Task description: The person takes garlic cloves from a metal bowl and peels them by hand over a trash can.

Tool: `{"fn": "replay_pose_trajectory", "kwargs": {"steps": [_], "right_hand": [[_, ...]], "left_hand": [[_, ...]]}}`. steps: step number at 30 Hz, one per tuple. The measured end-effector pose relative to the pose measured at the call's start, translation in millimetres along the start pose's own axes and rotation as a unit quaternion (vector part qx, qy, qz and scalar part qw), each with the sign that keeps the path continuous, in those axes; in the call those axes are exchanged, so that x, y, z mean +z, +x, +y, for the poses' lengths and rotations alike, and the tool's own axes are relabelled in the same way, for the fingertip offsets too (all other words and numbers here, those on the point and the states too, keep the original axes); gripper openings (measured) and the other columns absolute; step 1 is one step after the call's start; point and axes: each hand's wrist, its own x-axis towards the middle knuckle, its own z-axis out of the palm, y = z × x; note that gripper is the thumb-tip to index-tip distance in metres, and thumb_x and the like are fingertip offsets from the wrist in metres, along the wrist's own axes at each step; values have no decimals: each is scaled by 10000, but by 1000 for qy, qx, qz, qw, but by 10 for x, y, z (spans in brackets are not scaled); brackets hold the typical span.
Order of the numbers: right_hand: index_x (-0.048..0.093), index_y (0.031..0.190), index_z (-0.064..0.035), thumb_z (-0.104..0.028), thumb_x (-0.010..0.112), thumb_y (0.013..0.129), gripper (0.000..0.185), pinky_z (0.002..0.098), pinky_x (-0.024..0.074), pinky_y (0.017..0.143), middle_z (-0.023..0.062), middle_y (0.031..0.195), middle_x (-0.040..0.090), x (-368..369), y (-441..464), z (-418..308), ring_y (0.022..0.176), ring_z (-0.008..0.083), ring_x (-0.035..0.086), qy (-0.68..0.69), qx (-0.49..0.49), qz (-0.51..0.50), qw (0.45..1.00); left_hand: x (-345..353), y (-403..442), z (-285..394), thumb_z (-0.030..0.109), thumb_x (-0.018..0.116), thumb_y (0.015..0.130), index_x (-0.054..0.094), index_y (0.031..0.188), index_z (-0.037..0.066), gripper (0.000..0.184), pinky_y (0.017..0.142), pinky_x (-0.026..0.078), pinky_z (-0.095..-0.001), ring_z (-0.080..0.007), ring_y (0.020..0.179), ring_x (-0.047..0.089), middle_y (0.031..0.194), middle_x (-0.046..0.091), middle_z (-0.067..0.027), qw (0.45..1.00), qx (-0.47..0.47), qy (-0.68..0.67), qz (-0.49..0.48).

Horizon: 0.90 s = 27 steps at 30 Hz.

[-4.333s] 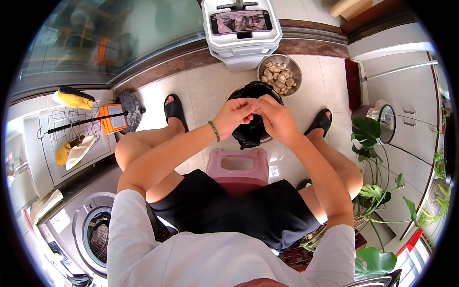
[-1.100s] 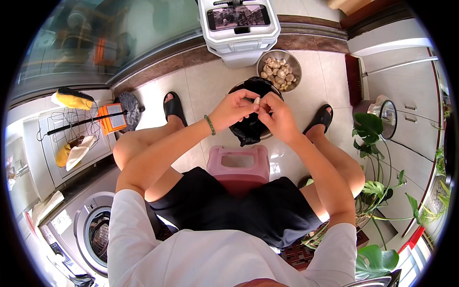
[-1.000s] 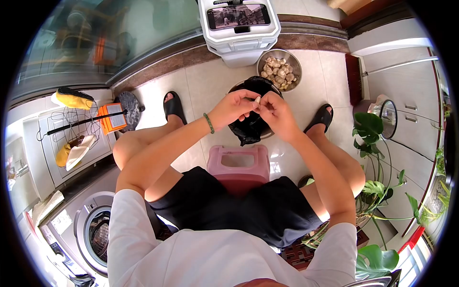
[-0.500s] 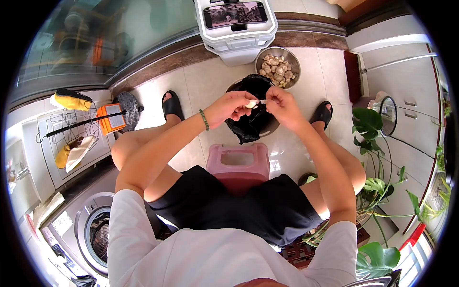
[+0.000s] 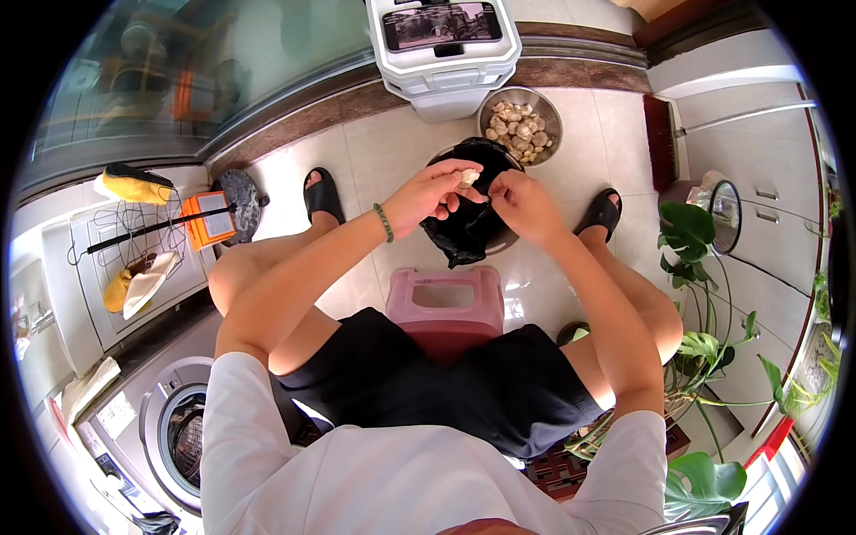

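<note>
My left hand (image 5: 432, 194), with a green bead bracelet at its wrist, pinches a small pale piece of garlic (image 5: 468, 177) between thumb and fingers. Just to the right is my right hand (image 5: 520, 204), apart from the garlic, its fingertips drawn together; whatever they hold, if anything, is hidden. Below both hands stands a bin lined with a black plastic bag (image 5: 464, 234). Beyond it, a steel bowl (image 5: 555, 116) holds many garlic bulbs (image 5: 520, 127).
A pink plastic stool (image 5: 446, 278) stands between my knees. Past the bin is a white box (image 5: 446, 100) with a phone (image 5: 441, 27) playing video. A washing machine (image 5: 134, 415) is at the lower left. Leafy plants (image 5: 700, 343) and cabinets (image 5: 758, 178) line the right side.
My right fingers have come away from the garlic, where a pale strip stretched between both hands. The garlic has turned and risen slightly in my left hand.
</note>
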Motion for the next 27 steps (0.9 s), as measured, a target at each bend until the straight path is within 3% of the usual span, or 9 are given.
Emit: {"fn": "replay_pose_trajectory", "kwargs": {"steps": [8,10,16,22,27], "right_hand": [[619,899,-4,9,613,749,150,353,492,593,116,833,597,-53,-23,-388,684,266,614,21,-112,98,989],[616,886,-3,1,659,744,149,343,493,569,107,840,601,-68,-19,-409,673,256,618,13,-179,116,977],[617,872,-2,-40,728,775,152,332,495,572,99,834,606,-28,-26,-386,660,240,618,20,-162,112,980],[632,894,9,-3,676,822,86,338,498,586,101,818,611,-37,9,-332,710,250,636,89,-141,99,981],[642,907,11,21,669,818,94,329,496,592,112,842,622,-35,-21,-350,715,246,631,23,-174,138,975]], "left_hand": [[33,8,2,331,488,996,467,1243,135,316,680,446,-235,-65,767,545,1074,660,-16,997,-51,-40,39],[52,-3,7,345,525,983,461,1217,136,320,702,447,-240,-64,798,565,1064,642,9,997,-53,-37,41],[54,15,-51,356,561,979,452,1213,127,346,713,455,-242,-83,803,565,1075,608,8,998,-41,-42,29],[62,14,-71,365,574,978,476,1177,122,329,735,453,-251,-71,807,559,1069,614,12,995,-13,-96,3],[84,30,-114,333,565,989,465,1168,106,305,746,464,-257,-78,813,551,1099,608,-20,993,9,-119,-6]]}}
